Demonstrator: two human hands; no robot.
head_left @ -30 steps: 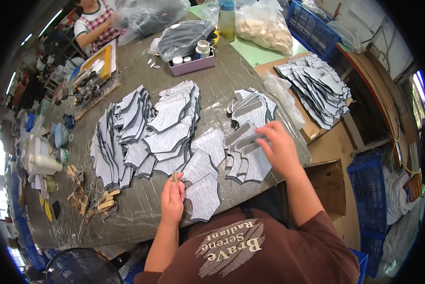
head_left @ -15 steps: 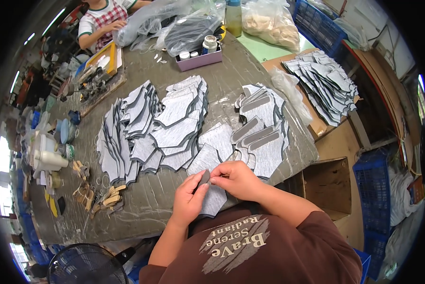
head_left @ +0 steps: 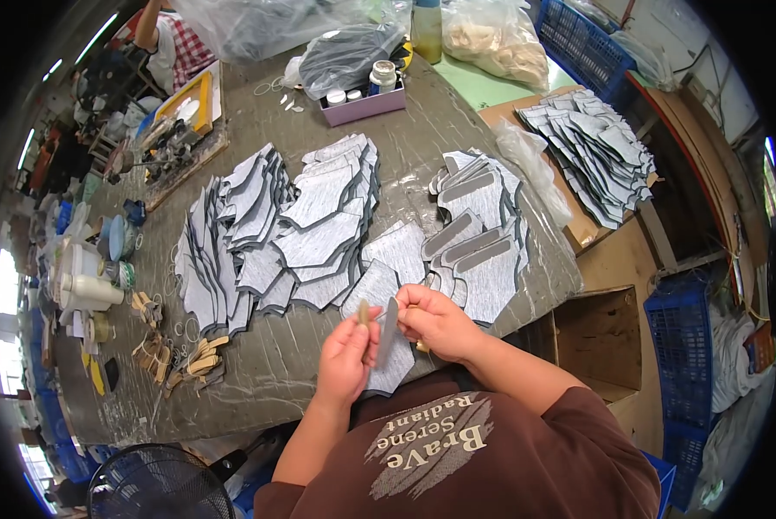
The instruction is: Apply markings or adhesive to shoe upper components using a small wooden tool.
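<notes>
My right hand [head_left: 438, 323] pinches a narrow dark grey strip [head_left: 388, 323] with rounded ends, upright in front of me. My left hand [head_left: 346, 356] is closed on a small tan strip [head_left: 364, 311] just left of it. Beneath both hands, a light grey fabric piece [head_left: 391, 370] lies at the table's near edge. More loose fabric pieces [head_left: 395, 251] lie beyond my hands. To the right is a pile of fabric pieces [head_left: 497, 290], several bearing dark grey strips [head_left: 477, 251] like the one in my right hand.
Overlapping stacks of grey fabric pieces [head_left: 323, 242] cover the middle of the table [head_left: 258, 381]. Bundled tan strips [head_left: 199, 363] lie at left. A purple box [head_left: 366, 107] with bottles stands farther back. Another person [head_left: 176, 52] is at the far left. A black fan [head_left: 159, 484] stands below left.
My hands have drawn apart slightly. The dark strip has passed from my left hand's fingers to my right, and a tan strip now shows in my left. Clear plastic at the back has shifted.
</notes>
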